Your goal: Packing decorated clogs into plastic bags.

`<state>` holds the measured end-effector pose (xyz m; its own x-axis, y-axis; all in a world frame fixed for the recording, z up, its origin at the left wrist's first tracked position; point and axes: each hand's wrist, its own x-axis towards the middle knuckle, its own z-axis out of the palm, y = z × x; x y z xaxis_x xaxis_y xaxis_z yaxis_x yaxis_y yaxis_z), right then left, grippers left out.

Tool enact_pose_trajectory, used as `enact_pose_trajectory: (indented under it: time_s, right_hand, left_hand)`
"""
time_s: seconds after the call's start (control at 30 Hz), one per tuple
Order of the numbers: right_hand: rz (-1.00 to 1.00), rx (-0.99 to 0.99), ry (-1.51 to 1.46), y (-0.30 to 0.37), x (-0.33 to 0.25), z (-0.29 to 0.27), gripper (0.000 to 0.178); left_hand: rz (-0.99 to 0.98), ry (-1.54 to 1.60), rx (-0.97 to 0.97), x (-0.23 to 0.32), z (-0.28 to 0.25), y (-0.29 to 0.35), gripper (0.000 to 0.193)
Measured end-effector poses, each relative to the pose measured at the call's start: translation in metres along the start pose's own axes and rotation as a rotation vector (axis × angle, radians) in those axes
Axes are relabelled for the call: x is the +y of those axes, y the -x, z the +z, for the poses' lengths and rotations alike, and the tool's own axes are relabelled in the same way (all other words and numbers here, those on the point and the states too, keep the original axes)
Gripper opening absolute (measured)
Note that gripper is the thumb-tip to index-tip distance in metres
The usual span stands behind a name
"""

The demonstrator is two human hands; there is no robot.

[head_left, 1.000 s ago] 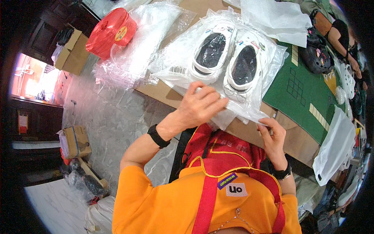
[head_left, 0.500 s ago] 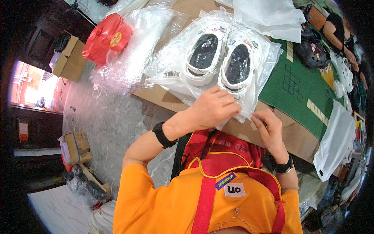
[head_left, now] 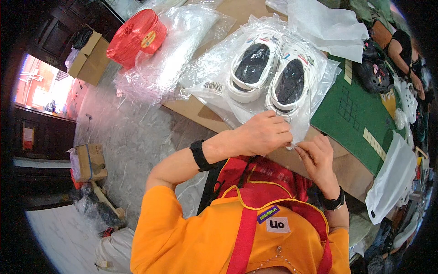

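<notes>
The main change is at the near edge of the clear bag (head_left: pixel 200 75). A second ago, this edge is stretched out between the two hands; now it is drawn into a narrow bunch, and the fingertips of both hands almost meet there.

Left hand (head_left: pixel 263 135): positioned at the near end of the bag, with the back of the hand uppermost. Fingers are curled well in and appear to pinch the bunched film; the thumb is hidden, so its exact grip cannot be told.

Right hand (head_left: pixel 319 157): positioned just beside the left hand's fingertips. Thumb and forefinger are brought together at the end of the bunch, with little or no gap — the other fingers are loosely bent and appear to carry nothing.

The white shoes (head_left: pixel 246 96) lie side by side inside the bag, directly beyond the left hand, dark interiors facing up. They keep their arrangement while the edge is gathered. In effect, the near end of the bag appears narrowed around them; no tie or seal is visible on it, although the fingers cover part of this area.

Surroundings: the green mat (head_left: pixel 356 109) lies beyond the right hand and to its right. The red roll (head_left: pixel 137 39) and the stacked clear film (head_left: pixel 171 50) lie farther out, to the left of the left hand — both well apart from it.
</notes>
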<state>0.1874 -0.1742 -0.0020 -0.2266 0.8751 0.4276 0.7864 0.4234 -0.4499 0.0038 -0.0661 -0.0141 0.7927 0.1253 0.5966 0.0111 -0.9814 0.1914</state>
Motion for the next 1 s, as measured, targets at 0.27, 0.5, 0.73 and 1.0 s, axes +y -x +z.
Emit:
enact_pose_trajectory:
  time_s: [0.27,0.5,0.73,1.0]
  right_hand:
    - [-0.012,0.039,0.019,0.01,0.014,-0.002,0.013]
    - [0.016,0.021,0.02,0.013,0.017,-0.01,0.012]
    - [0.069,0.051,-0.217,0.005,0.019,-0.006,0.015]
    - [0.526,0.164,-0.412,0.001,0.032,0.008,0.056]
  left_hand:
    - [-0.11,-0.074,-0.198,-0.026,-0.038,0.041,0.018]
    - [-0.227,-0.364,-0.203,-0.055,-0.082,0.08,0.015]
    - [-0.348,-0.414,-0.089,-0.054,-0.091,0.089,0.011]
    - [-0.633,-0.259,0.315,-0.058,-0.083,0.062,0.014]
